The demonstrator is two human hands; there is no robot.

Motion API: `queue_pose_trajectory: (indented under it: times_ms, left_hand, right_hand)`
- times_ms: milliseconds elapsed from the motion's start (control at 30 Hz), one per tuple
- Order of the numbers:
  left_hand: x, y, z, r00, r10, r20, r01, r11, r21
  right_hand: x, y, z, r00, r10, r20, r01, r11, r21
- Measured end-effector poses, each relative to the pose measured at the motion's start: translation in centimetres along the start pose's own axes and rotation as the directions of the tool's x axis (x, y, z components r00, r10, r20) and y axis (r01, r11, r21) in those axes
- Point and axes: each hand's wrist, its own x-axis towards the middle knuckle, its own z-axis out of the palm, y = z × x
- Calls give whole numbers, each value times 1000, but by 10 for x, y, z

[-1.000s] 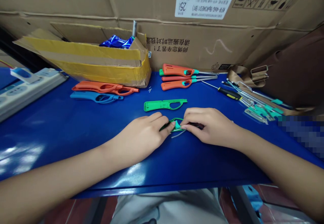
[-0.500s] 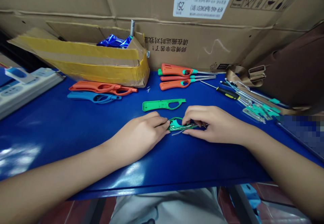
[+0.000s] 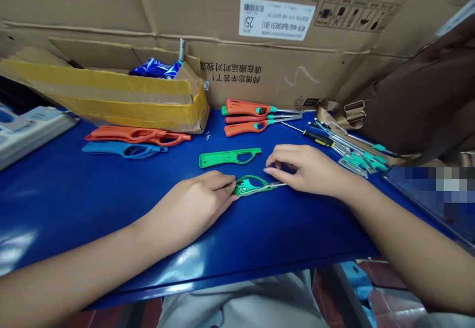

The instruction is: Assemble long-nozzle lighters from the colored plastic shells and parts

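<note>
A green lighter half-shell with its inner parts and metal tube [image 3: 252, 185] lies on the blue table [image 3: 92, 189]. My left hand [image 3: 193, 204] lies over its left end, fingers curled and pressing it down. My right hand [image 3: 306, 169] rests on the tube end at the right, its fingertips pinched together just above the shell. A second, empty green shell [image 3: 230, 157] lies just behind them.
An orange shell [image 3: 137, 134] and a blue shell [image 3: 124, 150] lie at the left, before a taped cardboard box [image 3: 111, 95]. Three assembled orange lighters [image 3: 256, 115], a screwdriver [image 3: 315, 137] and several tube parts [image 3: 356, 157] lie at the back right. A power strip [image 3: 25, 127] is far left.
The camera shifted a little. My right hand lifted its fingers off the middle of the green shell and drew back to the right, uncovering the shell; my left hand kept its hold.
</note>
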Motion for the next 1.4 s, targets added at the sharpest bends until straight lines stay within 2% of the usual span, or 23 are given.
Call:
queue_pose_trajectory:
  times_ms: [67, 133, 167, 200, 267, 300, 367, 400, 467, 533, 700, 833, 967, 1067, 1167, 1233, 1300, 1400]
  left_hand:
    - [-1, 0, -1, 1000, -4, 8, 4, 1000, 14]
    - [-1, 0, -2, 1000, -12, 23, 12, 1000, 18]
    - [-2, 0, -3, 999, -19, 35, 18, 1000, 20]
    - [-1, 0, -4, 998, -27, 49, 25, 999, 25]
    - [-1, 2, -5, 996, -44, 72, 41, 998, 43]
    - [-1, 3, -6, 995, -53, 83, 48, 997, 56]
    - [-1, 5, -6, 993, -61, 97, 51, 994, 96]
    - [-1, 7, -6, 993, -59, 102, 47, 992, 121]
    - [-3, 8, -5, 993, -50, 105, 32, 985, 171]
    - [-4, 8, -5, 994, -40, 105, 19, 981, 192]
    - [-3, 5, -4, 997, -39, 72, 30, 992, 118]
    - [1, 1, -3, 998, -52, 40, 50, 998, 43]
    - [3, -1, -2, 999, -24, 41, 22, 999, 32]
    - [4, -1, -2, 999, -4, 39, 3, 999, 41]
    - [4, -1, 0, 999, 32, 6, -32, 999, 35]
    - [3, -3, 2, 998, 59, -19, -59, 998, 20]
    - [2, -4, 5, 997, 74, -37, -74, 997, 4]
    - [2, -7, 8, 995, 79, -67, -80, 997, -19]
  right_hand:
    - [-2, 5, -9, 990, 140, -12, -140, 980, -143]
    - [-6, 14, -22, 936, 352, -8, -341, 902, -263]
    - [-10, 20, -29, 882, 471, 34, -439, 845, -306]
    - [-14, 27, -36, 833, 545, 95, -488, 805, -338]
    - [-22, 43, -49, 754, 612, 241, -515, 777, -362]
    - [-27, 51, -54, 711, 650, 268, -550, 752, -362]
    - [-34, 64, -62, 609, 757, 237, -650, 647, -398]
    - [-36, 68, -65, 572, 793, 209, -682, 602, -416]
    - [-40, 73, -69, 539, 824, 177, -715, 558, -421]
    - [-42, 73, -73, 528, 834, 164, -730, 543, -415]
    - [-46, 69, -79, 454, 872, 182, -766, 487, -420]
    - [-47, 75, -77, 467, 858, 215, -741, 512, -435]
    - [-46, 80, -74, 520, 825, 221, -710, 561, -426]
    - [-41, 73, -74, 612, 747, 260, -657, 663, -358]
    - [-31, 57, -67, 783, 558, 274, -518, 830, -207]
    - [-22, 44, -55, 889, 404, 213, -386, 914, -123]
    - [-13, 34, -40, 940, 281, 196, -267, 959, -96]
    - [-6, 27, -23, 965, 189, 184, -181, 982, -58]
